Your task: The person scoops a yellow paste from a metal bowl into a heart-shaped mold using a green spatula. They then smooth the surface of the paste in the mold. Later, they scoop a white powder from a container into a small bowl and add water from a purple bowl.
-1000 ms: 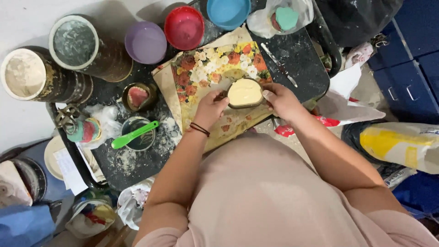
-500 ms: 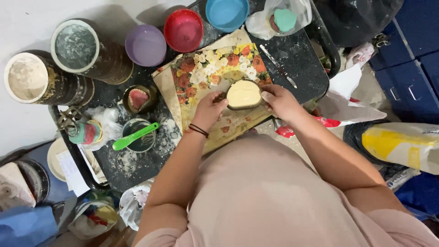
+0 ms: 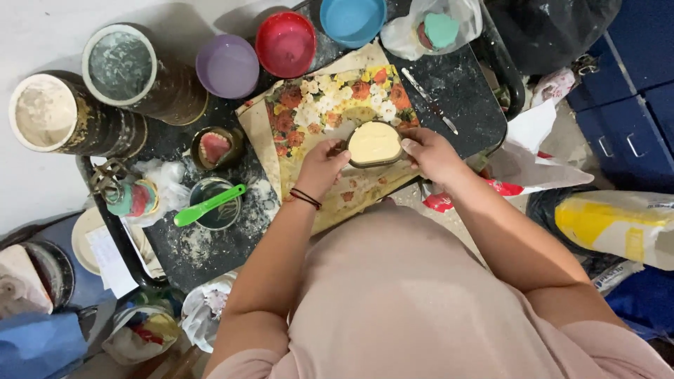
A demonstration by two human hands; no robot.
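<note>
A small dark heart-shaped mould (image 3: 374, 142) filled with pale yellow paste rests on a flower-printed sheet (image 3: 330, 105). My left hand (image 3: 321, 168) grips the mould's left side; a dark band circles that wrist. My right hand (image 3: 430, 154) holds the right side, with its fingers along the rim. Both hands stay low over the sheet, near the front edge of a black tray table (image 3: 463, 88).
Purple (image 3: 227, 66), red (image 3: 286, 43) and blue (image 3: 352, 19) bowls line the far side. Two big powder-filled tins (image 3: 116, 60) stand at left. A green spatula (image 3: 208, 205) lies across a small cup. A thin metal tool (image 3: 430, 100) lies to the right. A yellow-and-white sack (image 3: 618, 224) sits on the floor.
Both hands have kept their hold on the mould. They have shifted only slightly over the flowered sheet.
</note>
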